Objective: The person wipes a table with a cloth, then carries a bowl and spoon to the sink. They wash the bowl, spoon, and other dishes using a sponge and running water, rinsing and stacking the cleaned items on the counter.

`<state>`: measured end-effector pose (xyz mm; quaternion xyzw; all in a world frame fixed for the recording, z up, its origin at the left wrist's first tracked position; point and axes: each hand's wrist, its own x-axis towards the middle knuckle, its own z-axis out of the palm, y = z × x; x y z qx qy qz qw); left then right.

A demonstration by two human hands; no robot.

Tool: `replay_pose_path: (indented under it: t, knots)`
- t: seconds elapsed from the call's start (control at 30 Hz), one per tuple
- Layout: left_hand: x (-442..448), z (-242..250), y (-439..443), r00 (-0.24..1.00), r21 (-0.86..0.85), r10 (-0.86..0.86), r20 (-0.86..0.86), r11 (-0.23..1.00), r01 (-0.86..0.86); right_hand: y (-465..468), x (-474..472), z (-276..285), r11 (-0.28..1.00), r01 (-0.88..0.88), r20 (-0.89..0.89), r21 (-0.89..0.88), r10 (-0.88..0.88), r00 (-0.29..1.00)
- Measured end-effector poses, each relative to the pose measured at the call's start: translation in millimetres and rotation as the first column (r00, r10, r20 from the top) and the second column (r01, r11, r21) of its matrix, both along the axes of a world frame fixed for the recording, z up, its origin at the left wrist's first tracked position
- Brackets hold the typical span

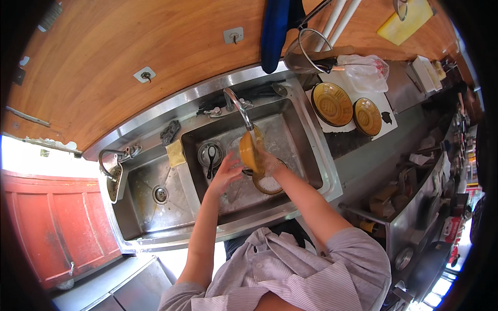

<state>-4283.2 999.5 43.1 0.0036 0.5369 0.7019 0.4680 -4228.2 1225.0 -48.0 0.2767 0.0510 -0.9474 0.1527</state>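
Observation:
In my right hand (268,160) is a yellow-brown bowl (248,152), tipped on its side under the chrome faucet (242,109). Water appears to run from the spout onto it. My left hand (225,175) is just left of the bowl, fingers spread and slightly blurred, holding nothing. Below my right hand, a second bowl (268,184) with whitish suds sits in the steel sink basin (290,132), partly covered by my wrist. A small round dish (204,157) lies at the basin's left side, with a black spoon (211,161) in it.
Left of this basin is a second one with a drain (160,194). A yellow sponge cloth (176,153) and a dark scouring pad (170,132) rest on the ledge. Stacked yellow-brown plates (332,104) and bowls (367,116) stand at right. A wire strainer (307,52) hangs above.

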Motion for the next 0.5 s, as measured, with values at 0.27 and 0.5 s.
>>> replay_pose_path:
  t: [0.27,0.5]
  knots:
    - [61,-163,19,0.993,-0.656,-0.094,0.070,0.745,0.117,-33,-28,-10,0.829,0.262,0.367,-0.493,-0.075,0.927]
    - [78,-152,69,0.748,-0.904,-0.659,-0.080,0.364,0.225,-14,6,17,0.984,0.127,0.238,-0.129,-0.093,0.967]
